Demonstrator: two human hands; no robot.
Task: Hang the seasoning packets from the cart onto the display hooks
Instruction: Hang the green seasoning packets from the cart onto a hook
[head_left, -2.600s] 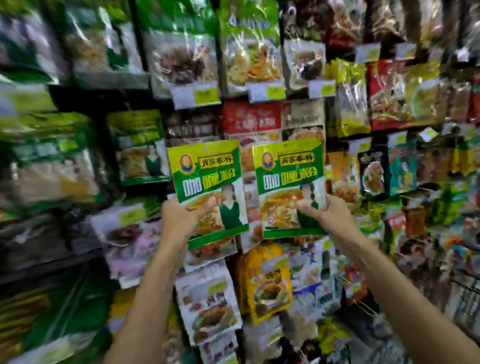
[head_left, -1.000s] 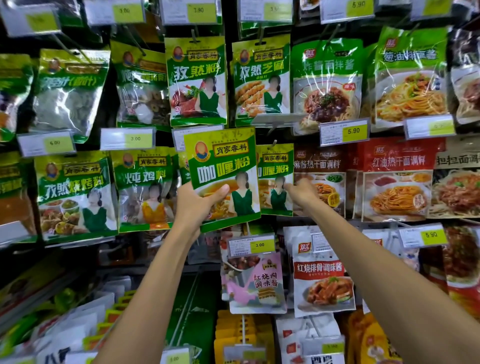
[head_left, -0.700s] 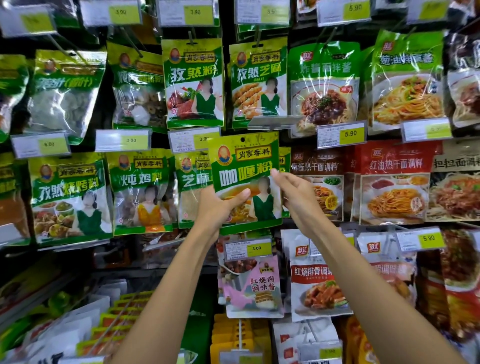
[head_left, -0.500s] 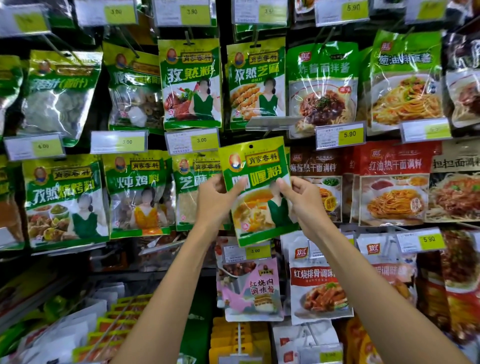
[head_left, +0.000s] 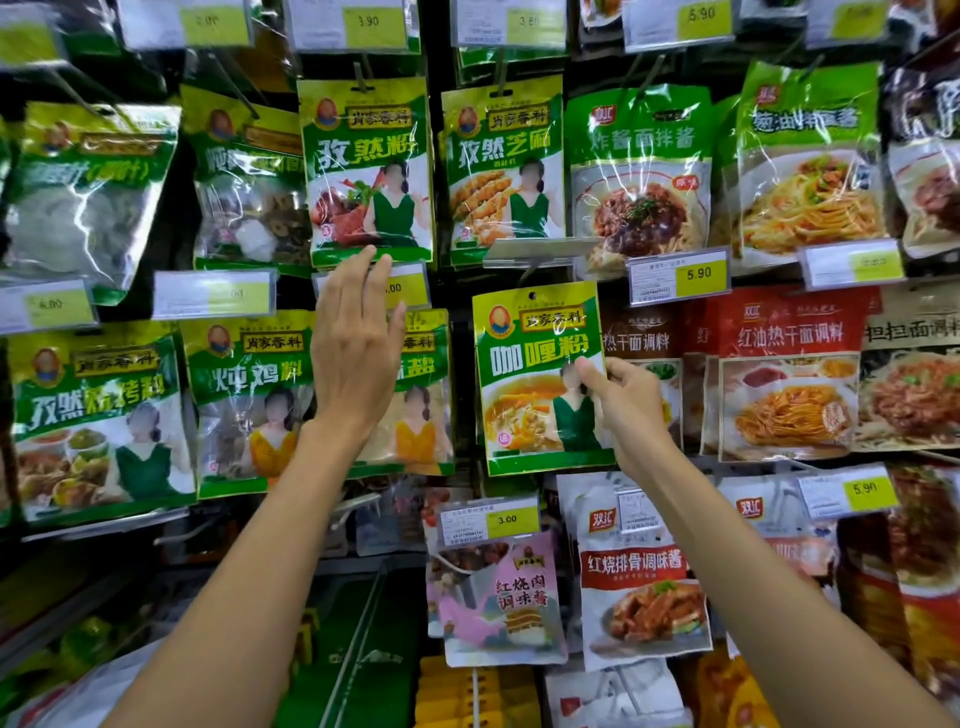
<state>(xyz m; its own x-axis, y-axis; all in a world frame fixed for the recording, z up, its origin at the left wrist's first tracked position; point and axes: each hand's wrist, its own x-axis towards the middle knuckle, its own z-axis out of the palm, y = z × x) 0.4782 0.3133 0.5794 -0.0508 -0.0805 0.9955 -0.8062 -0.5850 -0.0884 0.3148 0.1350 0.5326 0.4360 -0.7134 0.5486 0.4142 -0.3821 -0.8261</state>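
A green and yellow curry powder packet (head_left: 535, 374) hangs upright in front of the display wall, its punch hole at the top just below a tilted price tag holder (head_left: 540, 249). My right hand (head_left: 623, 400) pinches the packet's right edge between thumb and fingers. My left hand (head_left: 358, 343) is raised to the left of it, flat and open, fingers reaching up to a price label (head_left: 405, 286) and covering part of a green packet (head_left: 421, 395) behind it. The hook itself is hidden behind the packet.
The wall is packed with hanging packets: green seasoning packets (head_left: 369, 171) above and left, red noodle sauce packets (head_left: 789, 374) right, a pink packet (head_left: 498, 597) and a white rib sauce packet (head_left: 644, 587) below. Price labels (head_left: 680, 275) jut out on hook ends.
My left hand has let go of the curry packet and moved up and left, open. The packet now sits further right, held only by my right hand.
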